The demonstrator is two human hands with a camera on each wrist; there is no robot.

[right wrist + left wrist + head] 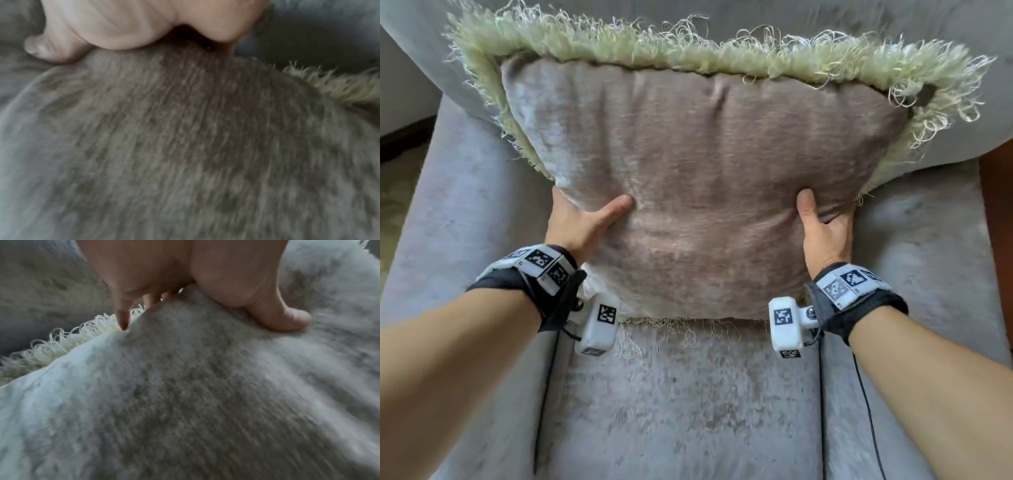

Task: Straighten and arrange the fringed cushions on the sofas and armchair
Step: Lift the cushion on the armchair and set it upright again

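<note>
From the head view, one cushion (698, 192) stands upright on the armchair (681, 404) seat, leaning on the backrest, its fringe (640, 51) along the top and sides. The left hand (582, 222) and right hand (825, 233) clamp its lower sides, thumbs in front.

The left wrist view alone shows fingers (121, 316) tucked behind the edge.

The right wrist view is blurred; a thumb (47, 48) presses the fabric.

Grey armchair (465, 212); fringed cushion (698, 192) on seat, leaning against backrest.

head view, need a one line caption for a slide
Both hands, left hand and right hand, grip the sides of a fringed cushion standing on a grey armchair.
</note>
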